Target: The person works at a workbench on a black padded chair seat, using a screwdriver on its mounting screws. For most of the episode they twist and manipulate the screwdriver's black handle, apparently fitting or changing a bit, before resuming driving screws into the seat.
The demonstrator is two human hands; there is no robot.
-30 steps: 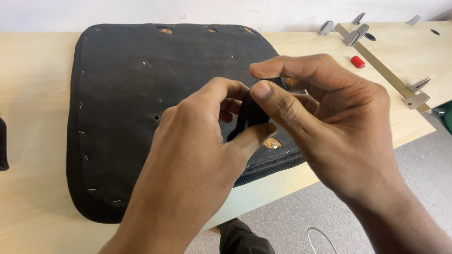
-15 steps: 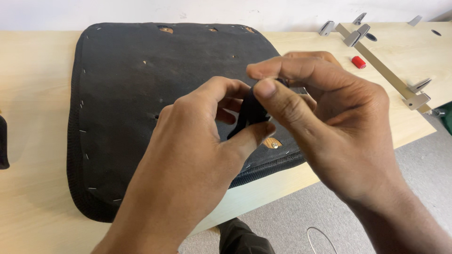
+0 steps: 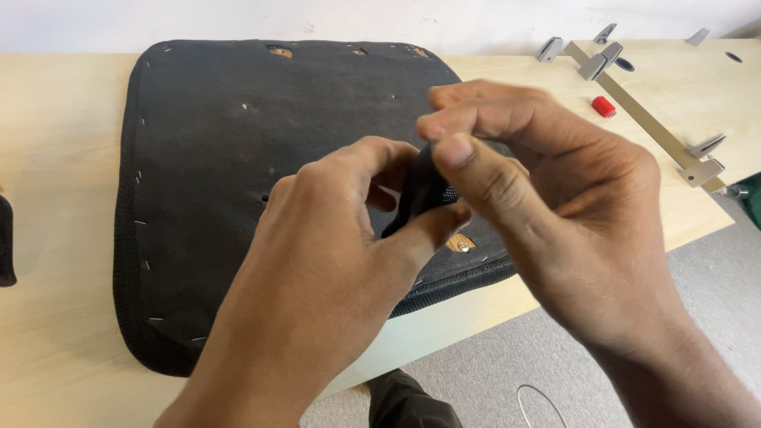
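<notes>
Hands raised over black seat pad (image 3: 238, 158), left hand (image 3: 333, 261) and right hand (image 3: 555, 206) both pinching small black piece (image 3: 424, 194)

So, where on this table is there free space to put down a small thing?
Bare wood lies left of the black pad, up to the dark object at the left edge, and between the pad and the metal rail. It is crowded where left hand and right hand pinch the small black piece.
</notes>
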